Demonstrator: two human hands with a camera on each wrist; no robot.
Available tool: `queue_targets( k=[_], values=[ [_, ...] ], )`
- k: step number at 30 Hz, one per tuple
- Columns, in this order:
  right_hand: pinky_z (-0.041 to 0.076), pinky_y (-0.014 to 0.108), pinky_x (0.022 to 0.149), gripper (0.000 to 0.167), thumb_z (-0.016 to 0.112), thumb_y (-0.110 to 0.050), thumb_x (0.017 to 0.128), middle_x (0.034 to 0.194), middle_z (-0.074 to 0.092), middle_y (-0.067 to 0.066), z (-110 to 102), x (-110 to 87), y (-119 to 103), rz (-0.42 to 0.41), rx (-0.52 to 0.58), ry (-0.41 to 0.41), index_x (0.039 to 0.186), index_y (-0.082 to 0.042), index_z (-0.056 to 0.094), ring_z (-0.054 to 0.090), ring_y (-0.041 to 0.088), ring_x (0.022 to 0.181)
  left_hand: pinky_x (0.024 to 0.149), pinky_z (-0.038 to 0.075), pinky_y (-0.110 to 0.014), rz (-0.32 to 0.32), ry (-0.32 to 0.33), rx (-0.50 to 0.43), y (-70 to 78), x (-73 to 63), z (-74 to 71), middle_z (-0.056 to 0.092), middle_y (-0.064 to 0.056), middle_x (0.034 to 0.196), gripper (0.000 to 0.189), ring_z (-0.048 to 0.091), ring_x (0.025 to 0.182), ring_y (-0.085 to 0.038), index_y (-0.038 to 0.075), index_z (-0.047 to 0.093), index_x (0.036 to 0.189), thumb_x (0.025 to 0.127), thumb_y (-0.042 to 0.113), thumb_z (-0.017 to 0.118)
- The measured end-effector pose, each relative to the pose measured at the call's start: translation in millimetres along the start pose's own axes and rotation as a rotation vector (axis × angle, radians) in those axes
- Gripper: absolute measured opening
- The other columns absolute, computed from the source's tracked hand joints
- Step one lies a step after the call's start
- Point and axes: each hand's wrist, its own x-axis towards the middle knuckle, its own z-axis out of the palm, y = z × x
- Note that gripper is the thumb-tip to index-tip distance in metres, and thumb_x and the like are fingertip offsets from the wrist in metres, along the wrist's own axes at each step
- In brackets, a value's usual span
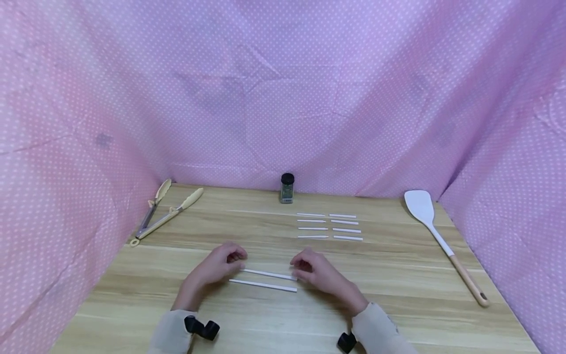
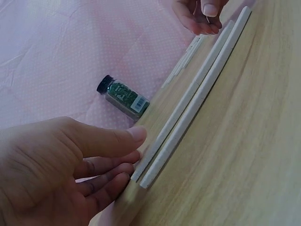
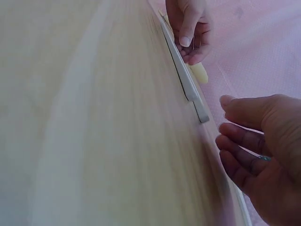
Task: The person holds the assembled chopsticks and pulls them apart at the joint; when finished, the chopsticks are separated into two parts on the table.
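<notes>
Two long, thin white sticks lie side by side on the wooden table, one farther back and one nearer. At their left ends is my left hand, its fingers loosely curved and its fingertips close beside the farther stick. My right hand hovers by the right ends, thumb and fingers apart with nothing between them. In the left wrist view the sticks run almost parallel with a narrow gap. Behind them, several short white sticks are laid out in two columns of rows.
A spice jar with a black lid and green contents stands at the back. Spread tongs lie at the left, and a white spatula with a wooden handle lies at the right. Pink dotted cloth surrounds the table.
</notes>
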Motion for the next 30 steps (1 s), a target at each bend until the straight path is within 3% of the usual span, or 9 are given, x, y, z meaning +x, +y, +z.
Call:
queue_targets(
  k=[12,30],
  values=[
    [0.048,0.022,0.079,0.018,0.068,-0.028,0.089,0.097,0.061,-0.009,6.0,1.4,3.8,0.03,-0.015,-0.056,0.103,-0.017,0.066,0.054,0.003,0.088,0.074,0.048,-0.023,0.046,-0.061,0.014,2.4,2.9,-0.1,0.061,0.001,0.09,0.012,0.055,0.082,-0.007,0.009,0.067,0.095,0.084,0.009,0.071],
    [0.049,0.022,0.076,0.005,0.068,-0.018,0.089,0.091,0.061,-0.009,5.4,4.8,-4.9,0.002,-0.115,-0.1,0.094,-0.017,0.068,0.054,0.003,0.084,0.065,0.042,-0.02,0.088,-0.107,0.148,9.3,10.4,4.9,0.053,0.007,0.077,0.011,0.047,0.072,-0.002,0.012,0.063,0.08,0.083,0.004,0.069]
  ],
)
